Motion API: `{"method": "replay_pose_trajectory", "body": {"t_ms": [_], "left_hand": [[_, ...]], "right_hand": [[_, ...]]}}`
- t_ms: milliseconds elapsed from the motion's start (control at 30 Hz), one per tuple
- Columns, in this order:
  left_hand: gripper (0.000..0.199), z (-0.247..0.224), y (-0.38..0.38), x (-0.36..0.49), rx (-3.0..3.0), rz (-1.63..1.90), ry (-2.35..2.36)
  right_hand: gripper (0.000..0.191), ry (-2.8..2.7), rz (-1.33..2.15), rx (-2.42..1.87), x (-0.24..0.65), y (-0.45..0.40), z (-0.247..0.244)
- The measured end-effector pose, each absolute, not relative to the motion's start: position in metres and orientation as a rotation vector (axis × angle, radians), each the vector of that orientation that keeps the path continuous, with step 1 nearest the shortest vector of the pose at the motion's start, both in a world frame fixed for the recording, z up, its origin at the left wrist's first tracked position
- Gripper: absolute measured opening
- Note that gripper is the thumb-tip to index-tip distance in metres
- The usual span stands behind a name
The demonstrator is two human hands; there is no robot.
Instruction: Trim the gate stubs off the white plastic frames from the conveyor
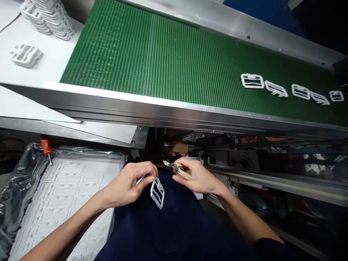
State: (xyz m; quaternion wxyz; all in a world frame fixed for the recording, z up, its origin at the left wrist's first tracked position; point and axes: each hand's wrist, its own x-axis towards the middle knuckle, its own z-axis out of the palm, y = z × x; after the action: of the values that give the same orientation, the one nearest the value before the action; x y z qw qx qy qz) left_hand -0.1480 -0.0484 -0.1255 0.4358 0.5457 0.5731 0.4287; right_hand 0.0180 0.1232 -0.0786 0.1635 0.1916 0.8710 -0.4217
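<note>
My left hand [136, 183] pinches a white plastic frame [157, 193] by its upper edge, and the frame hangs tilted in front of my dark clothing. Another white edge shows between those fingers; I cannot tell whether it belongs to a second piece. In my right hand [197, 175] is a pair of small cutting pliers [183, 172] with cream-coloured handles. Their metal jaws point left toward the left hand, apart from the frame. My fingers partly hide the handles.
A green conveyor belt [163, 54] crosses ahead, with several white frames [252, 81] at its right. Stacked white frames [51, 18] stand at the upper left. Below left, a plastic-lined box [115, 159] holds layers of flat white pieces, an orange-handled tool [46, 146] at its edge.
</note>
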Motion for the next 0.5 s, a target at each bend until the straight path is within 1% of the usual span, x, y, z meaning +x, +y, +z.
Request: {"method": "replay_pose_trajectory", "body": {"t_ms": [100, 200, 300, 367, 500], "left_hand": [[0.016, -0.125, -0.047, -0.147, 1.364, 1.025, 1.459], [0.014, -0.122, -0.046, -0.145, 1.372, 0.978, 1.495], [0.014, -0.117, -0.046, -0.142, 1.383, 0.954, 1.539], [0.015, -0.115, -0.046, -0.141, 1.383, 0.948, 1.555], [0.016, -0.112, -0.047, -0.139, 1.382, 0.936, 1.561]], "right_hand": [[0.016, 2.561, -0.848, 0.453, 0.021, 0.125, -0.062], [0.023, 2.565, -0.63, 0.361, 0.02, 0.124, -0.05], [0.033, 2.541, -0.531, 0.271, 0.016, 0.126, -0.042], [0.037, 2.527, -0.495, 0.231, 0.012, 0.128, -0.039], [0.034, 2.501, -0.443, 0.141, 0.005, 0.133, -0.034]]}}
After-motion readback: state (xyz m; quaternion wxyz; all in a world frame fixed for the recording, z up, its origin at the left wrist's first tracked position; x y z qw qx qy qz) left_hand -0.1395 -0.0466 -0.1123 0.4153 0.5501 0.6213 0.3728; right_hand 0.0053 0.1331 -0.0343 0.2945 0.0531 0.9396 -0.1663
